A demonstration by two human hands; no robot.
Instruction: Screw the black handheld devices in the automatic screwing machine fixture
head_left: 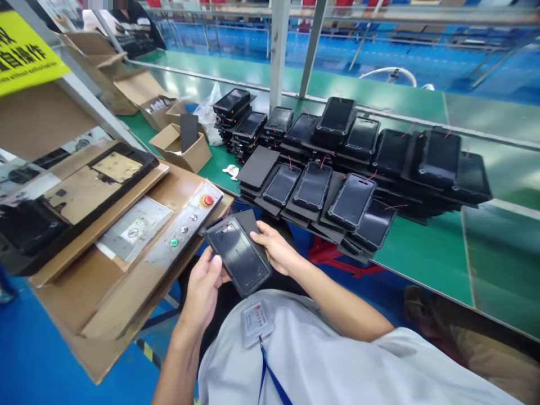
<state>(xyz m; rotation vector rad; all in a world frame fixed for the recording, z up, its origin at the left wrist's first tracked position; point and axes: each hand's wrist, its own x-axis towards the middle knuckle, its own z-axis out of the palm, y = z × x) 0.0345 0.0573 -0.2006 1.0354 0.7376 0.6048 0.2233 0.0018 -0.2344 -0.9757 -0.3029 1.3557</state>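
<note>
"Lower centre of the frame: item in hand?"

"One black phone (238, 256), gripped by its edges, left hand (202, 287) below, right hand (276, 247) at the side."

"Nearby?"

"Stacked phones (312, 188) on a green bench (422, 253); button panel (183, 225) to the left."

stacked phones (310, 185) block the green workbench (422, 253) ahead

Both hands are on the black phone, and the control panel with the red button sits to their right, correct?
Not quite: the control panel sits to the left of the hands, as the head view shows. The rest stands: the left hand and right hand are both on the black phone, and the panel has the red button.
</note>
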